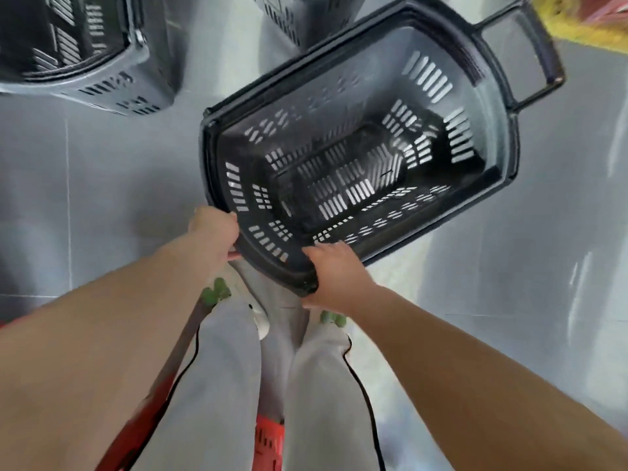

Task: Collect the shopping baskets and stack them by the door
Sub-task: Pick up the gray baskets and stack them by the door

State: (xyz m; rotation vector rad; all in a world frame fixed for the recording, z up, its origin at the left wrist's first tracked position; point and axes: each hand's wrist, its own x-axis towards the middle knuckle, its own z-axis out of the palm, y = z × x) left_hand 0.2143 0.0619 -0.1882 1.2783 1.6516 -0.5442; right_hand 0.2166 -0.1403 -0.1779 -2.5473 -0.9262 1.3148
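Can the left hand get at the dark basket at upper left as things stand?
Probably not right away: the left hand is gripping the rim of the grey basket with the right hand. The floor toward the dark basket looks bare.

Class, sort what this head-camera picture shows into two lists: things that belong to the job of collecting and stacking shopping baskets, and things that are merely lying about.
Belongs to the job:
- held grey basket
- left hand and right hand, both on its rim
- second grey basket
- third grey basket
- red basket

Lying about:
- yellow and pink item, too blurred to identify
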